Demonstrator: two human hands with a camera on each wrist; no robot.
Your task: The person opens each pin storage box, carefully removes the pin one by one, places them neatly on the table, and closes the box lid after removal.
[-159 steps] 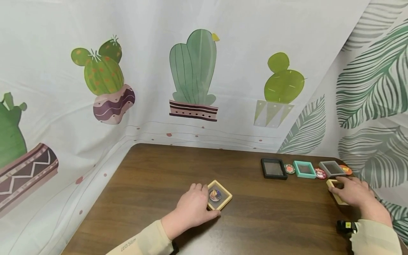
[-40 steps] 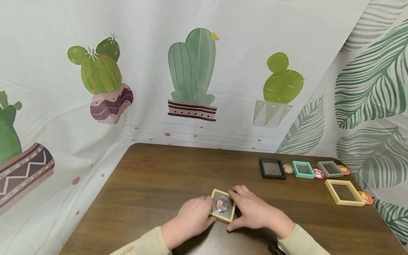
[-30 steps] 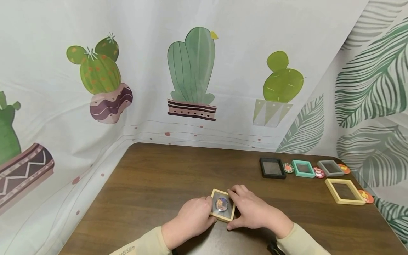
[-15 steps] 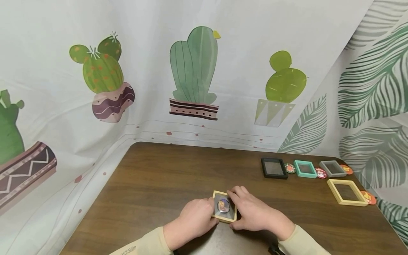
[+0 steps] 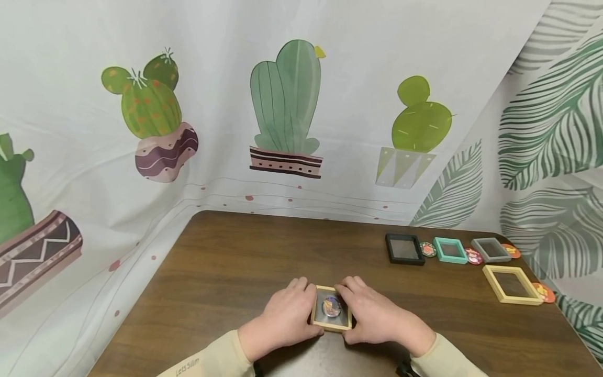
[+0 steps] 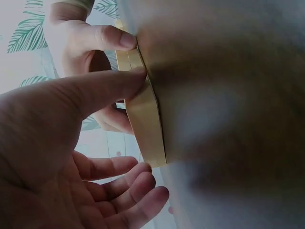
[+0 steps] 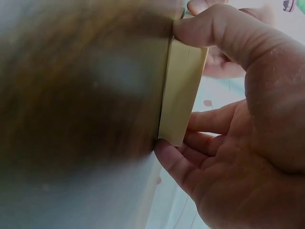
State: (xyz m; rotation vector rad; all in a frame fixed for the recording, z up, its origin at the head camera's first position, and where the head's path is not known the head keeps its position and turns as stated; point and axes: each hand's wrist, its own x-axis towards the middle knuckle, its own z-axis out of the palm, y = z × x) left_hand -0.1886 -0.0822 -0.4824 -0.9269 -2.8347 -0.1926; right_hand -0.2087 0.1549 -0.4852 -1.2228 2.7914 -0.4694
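A small yellow floating display frame [image 5: 331, 327] lies flat on the table near its front, with a round, colourful token [image 5: 332, 306] showing behind the clear film in its middle. My left hand [image 5: 289, 311] holds it by the left side, its thumb at the near corner and fingertips by the far one. On the opposite side my right hand [image 5: 377, 311] grips it between thumb and fingers. In the right wrist view, the yellow side wall [image 7: 180, 93] of the frame stands between the right thumb and forefinger. The left wrist view shows the left thumb [image 6: 112, 88] against the frame's edge.
At the table's right end lie a black frame [image 5: 389, 250], a turquoise frame [image 5: 439, 251], a grey frame [image 5: 480, 247] and a larger yellow frame [image 5: 492, 283]. Round tokens, one green-rimmed [image 5: 427, 249], one red [image 5: 473, 256] and two orange, lie beside them. A cactus-print cloth [image 5: 348, 173] hangs behind.
My right hand has left the yellow frame at the right and come to the token frame. That frame has turned from diamond-wise to nearly square-on and shifted slightly nearer; my left fingers have moved forward along it.
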